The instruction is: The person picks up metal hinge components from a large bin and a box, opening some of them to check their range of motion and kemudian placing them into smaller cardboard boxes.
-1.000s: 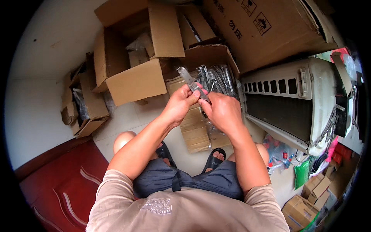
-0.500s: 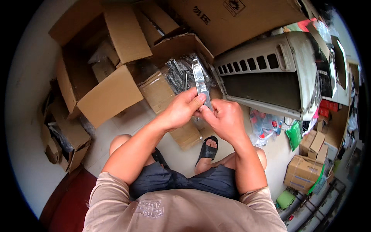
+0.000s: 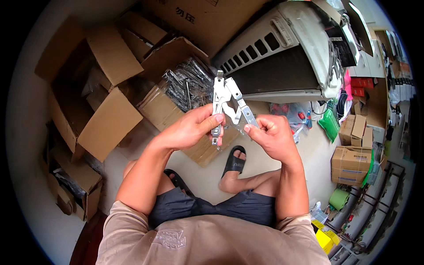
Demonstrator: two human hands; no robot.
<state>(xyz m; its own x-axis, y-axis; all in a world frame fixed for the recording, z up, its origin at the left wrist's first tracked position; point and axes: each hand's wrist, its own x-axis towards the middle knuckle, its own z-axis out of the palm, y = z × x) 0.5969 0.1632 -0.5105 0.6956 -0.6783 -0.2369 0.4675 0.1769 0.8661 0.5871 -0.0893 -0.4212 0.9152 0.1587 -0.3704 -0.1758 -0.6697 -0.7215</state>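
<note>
My left hand grips the long bar of a silver metal hinge bracket and holds it upright at chest height. A second arm of the bracket slants down to the right, and my right hand pinches its lower end. The two arms are spread apart in a narrow V, joined near the top. Clear plastic wrapping hangs below the bracket between my hands. Right behind it, an open cardboard box holds several more bagged metal brackets.
A white air-conditioner unit lies at the upper right. Open cardboard boxes stand on the left, and small sealed cartons on the right. My sandalled foot rests on the pale floor below my hands.
The bracket was held folded together; now its two arms are spread apart, with my right hand drawn down and right. The view has swung further right.
</note>
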